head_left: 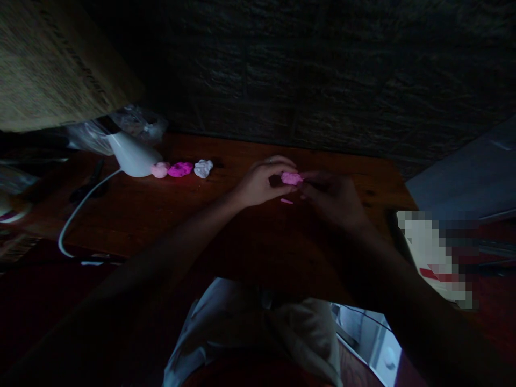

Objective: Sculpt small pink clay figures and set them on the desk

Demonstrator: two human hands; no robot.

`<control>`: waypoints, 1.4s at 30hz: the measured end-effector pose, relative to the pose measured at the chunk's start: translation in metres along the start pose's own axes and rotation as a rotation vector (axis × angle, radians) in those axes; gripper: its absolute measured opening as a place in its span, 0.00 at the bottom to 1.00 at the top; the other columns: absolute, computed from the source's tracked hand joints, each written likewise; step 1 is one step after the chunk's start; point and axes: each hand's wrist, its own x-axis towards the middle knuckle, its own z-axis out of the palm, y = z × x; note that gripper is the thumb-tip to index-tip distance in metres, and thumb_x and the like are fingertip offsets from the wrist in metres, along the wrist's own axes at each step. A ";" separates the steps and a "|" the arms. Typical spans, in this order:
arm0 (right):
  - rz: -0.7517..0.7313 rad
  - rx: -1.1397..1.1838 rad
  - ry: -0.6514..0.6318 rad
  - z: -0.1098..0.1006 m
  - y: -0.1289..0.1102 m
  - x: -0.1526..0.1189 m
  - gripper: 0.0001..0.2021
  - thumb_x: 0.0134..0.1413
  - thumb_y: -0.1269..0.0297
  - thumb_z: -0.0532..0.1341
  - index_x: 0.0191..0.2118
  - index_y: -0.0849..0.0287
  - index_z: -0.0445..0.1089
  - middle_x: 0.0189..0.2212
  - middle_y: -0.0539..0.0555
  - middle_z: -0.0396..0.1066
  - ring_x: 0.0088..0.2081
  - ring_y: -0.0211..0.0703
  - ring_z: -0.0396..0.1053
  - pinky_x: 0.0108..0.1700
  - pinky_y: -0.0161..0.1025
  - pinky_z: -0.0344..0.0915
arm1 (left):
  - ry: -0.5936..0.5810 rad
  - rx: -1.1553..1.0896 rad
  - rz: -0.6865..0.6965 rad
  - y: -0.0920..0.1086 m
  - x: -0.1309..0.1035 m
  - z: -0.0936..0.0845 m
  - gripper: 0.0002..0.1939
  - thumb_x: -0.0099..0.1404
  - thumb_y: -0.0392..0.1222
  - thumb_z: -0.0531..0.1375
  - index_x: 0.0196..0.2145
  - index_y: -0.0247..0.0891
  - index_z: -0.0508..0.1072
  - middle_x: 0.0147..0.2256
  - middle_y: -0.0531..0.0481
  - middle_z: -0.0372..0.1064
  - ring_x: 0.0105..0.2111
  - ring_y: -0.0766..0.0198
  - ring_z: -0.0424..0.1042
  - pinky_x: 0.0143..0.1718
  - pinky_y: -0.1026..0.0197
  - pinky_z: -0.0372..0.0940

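Observation:
Between my two hands, above the wooden table (pixel 234 161), is a lump of pink clay (pixel 291 178). My left hand (pixel 269 181) grips its left side between thumb and fingers. The fingers of my right hand (pixel 330 194) pinch its right edge. A thin pink strip (pixel 286 201) lies on the table just below the lump. To the left, in a row, sit a pale pink lump (pixel 160 170), a bright magenta lump (pixel 180 169) and a white lump (pixel 203 168).
A white lamp base (pixel 135 156) with a pale cable (pixel 74 215) stands at the left under a burlap shade (pixel 52 64). Crumpled clear plastic (pixel 141 123) lies behind it. Dark scissors (pixel 89 185) rest at the left. A dark textured wall (pixel 282 70) rises behind the table.

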 end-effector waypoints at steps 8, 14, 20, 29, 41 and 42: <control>0.057 0.014 0.036 0.003 -0.002 -0.001 0.13 0.54 0.53 0.71 0.42 0.55 0.83 0.34 0.53 0.83 0.30 0.42 0.77 0.34 0.39 0.74 | 0.030 0.058 -0.060 0.012 0.002 -0.003 0.11 0.62 0.39 0.70 0.43 0.36 0.81 0.44 0.43 0.81 0.45 0.60 0.80 0.48 0.58 0.72; -0.027 0.000 0.006 0.000 -0.003 -0.001 0.09 0.55 0.58 0.69 0.39 0.54 0.84 0.38 0.54 0.84 0.40 0.48 0.80 0.47 0.46 0.76 | 0.001 -0.088 -0.138 0.013 0.000 -0.002 0.11 0.63 0.39 0.69 0.43 0.35 0.82 0.45 0.41 0.81 0.44 0.61 0.80 0.47 0.60 0.73; -0.033 -0.006 -0.033 -0.002 -0.007 0.000 0.09 0.54 0.56 0.69 0.36 0.55 0.83 0.35 0.54 0.83 0.41 0.50 0.80 0.48 0.46 0.75 | -0.092 -0.227 -0.199 0.007 -0.001 -0.002 0.12 0.67 0.42 0.66 0.46 0.35 0.81 0.44 0.43 0.82 0.43 0.62 0.81 0.46 0.61 0.73; 0.019 0.054 0.029 0.003 -0.007 0.000 0.16 0.53 0.49 0.71 0.41 0.55 0.83 0.32 0.53 0.82 0.29 0.40 0.72 0.32 0.38 0.69 | -0.057 -0.345 -0.277 0.004 0.003 -0.003 0.12 0.69 0.44 0.63 0.45 0.34 0.80 0.43 0.43 0.81 0.41 0.64 0.80 0.45 0.62 0.73; -0.027 -0.135 0.057 0.001 -0.002 -0.003 0.13 0.58 0.55 0.68 0.43 0.58 0.82 0.39 0.58 0.84 0.38 0.49 0.80 0.41 0.43 0.73 | -0.017 -0.357 -0.218 -0.004 -0.002 0.004 0.17 0.68 0.40 0.64 0.53 0.32 0.75 0.47 0.41 0.79 0.43 0.65 0.79 0.45 0.63 0.73; -0.026 -0.141 0.048 0.001 -0.002 -0.003 0.14 0.58 0.55 0.68 0.43 0.58 0.82 0.39 0.58 0.84 0.37 0.48 0.80 0.40 0.43 0.73 | -0.012 -0.354 -0.206 -0.005 -0.002 0.004 0.16 0.68 0.40 0.64 0.52 0.32 0.75 0.47 0.41 0.79 0.43 0.64 0.79 0.46 0.62 0.73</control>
